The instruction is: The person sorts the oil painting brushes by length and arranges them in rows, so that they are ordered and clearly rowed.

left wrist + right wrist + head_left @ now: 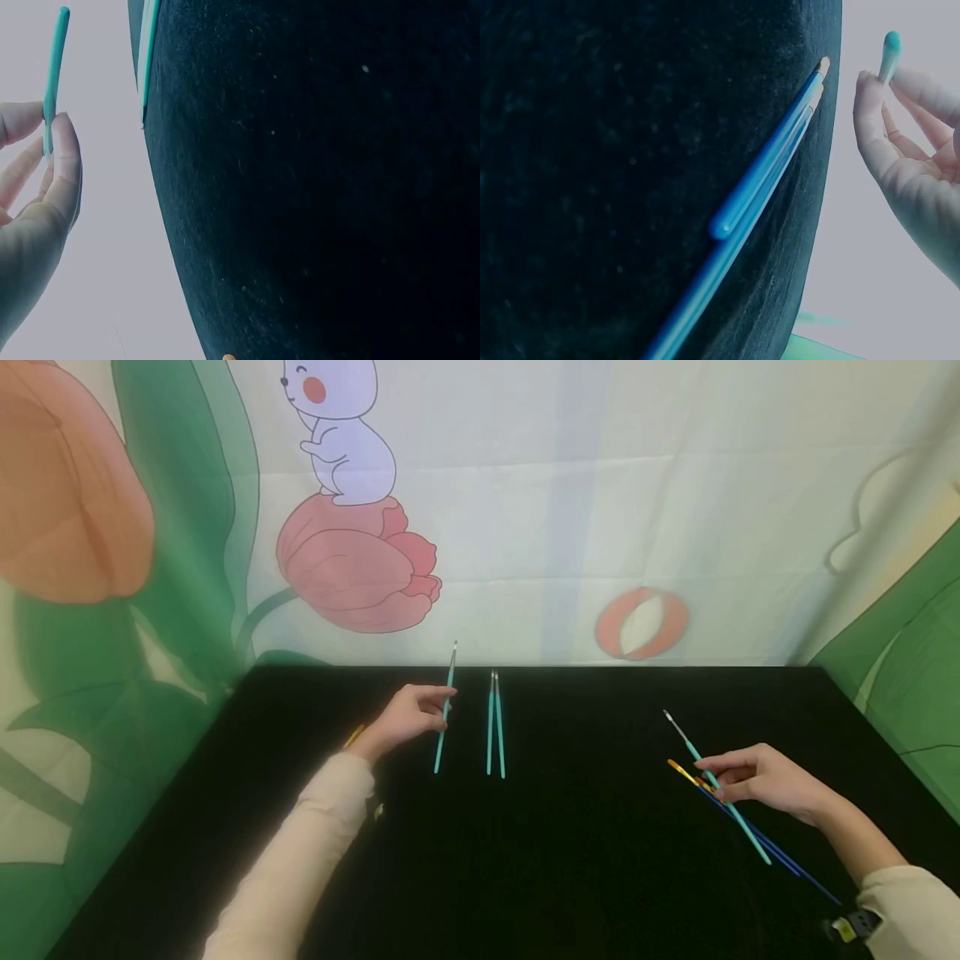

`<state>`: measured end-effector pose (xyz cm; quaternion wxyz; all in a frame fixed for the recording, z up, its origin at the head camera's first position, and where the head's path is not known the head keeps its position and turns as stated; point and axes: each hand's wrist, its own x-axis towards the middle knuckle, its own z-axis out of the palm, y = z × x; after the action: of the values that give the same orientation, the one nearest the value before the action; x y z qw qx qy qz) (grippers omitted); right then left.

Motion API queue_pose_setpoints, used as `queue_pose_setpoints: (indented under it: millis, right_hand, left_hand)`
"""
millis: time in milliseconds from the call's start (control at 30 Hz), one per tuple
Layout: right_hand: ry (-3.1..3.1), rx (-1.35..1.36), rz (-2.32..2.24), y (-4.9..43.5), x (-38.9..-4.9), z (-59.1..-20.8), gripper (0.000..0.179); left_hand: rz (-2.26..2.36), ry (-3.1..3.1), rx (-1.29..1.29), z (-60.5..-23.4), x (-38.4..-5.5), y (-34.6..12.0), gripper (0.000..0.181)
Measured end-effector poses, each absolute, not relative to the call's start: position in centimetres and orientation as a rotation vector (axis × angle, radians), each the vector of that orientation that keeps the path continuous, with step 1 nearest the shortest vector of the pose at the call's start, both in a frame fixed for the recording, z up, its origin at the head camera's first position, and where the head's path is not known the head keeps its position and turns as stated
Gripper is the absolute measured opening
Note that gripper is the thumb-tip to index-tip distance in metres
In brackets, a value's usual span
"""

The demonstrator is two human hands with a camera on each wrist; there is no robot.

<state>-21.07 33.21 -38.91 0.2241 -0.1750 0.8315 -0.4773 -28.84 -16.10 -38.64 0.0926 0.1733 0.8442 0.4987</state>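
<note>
My left hand (405,718) pinches a teal-handled paintbrush (440,747) between thumb and fingers, its bristle end pointing away from me. Just right of it, two more teal paintbrushes (501,743) lie on the black table, tips close together and handles spreading slightly apart. On the right side, my right hand (776,783) pinches another teal paintbrush (750,835), tilted with its tip toward the far left. Beneath that hand lie two blue paintbrushes (769,154) with golden ferrules, side by side and partly overlapping. In the left wrist view the held teal handle (55,67) points upward.
The black tabletop (525,868) ends at a printed fabric backdrop (510,543) with tulips and a white animal. Green fabric (926,693) hangs along the right side. A small orange-yellow piece (354,735) shows behind my left wrist, the rest of it hidden.
</note>
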Motion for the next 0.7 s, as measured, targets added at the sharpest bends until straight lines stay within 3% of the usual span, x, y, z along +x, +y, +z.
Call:
queue_pose_setpoints:
  millis: [700]
  right_hand:
    - [2.297, -0.481, -1.311, 32.9, -21.1, -38.9, 0.051]
  left_hand:
    - [1.462, 2.490, 0.497, -39.5, -30.4, -14.5, 0.050]
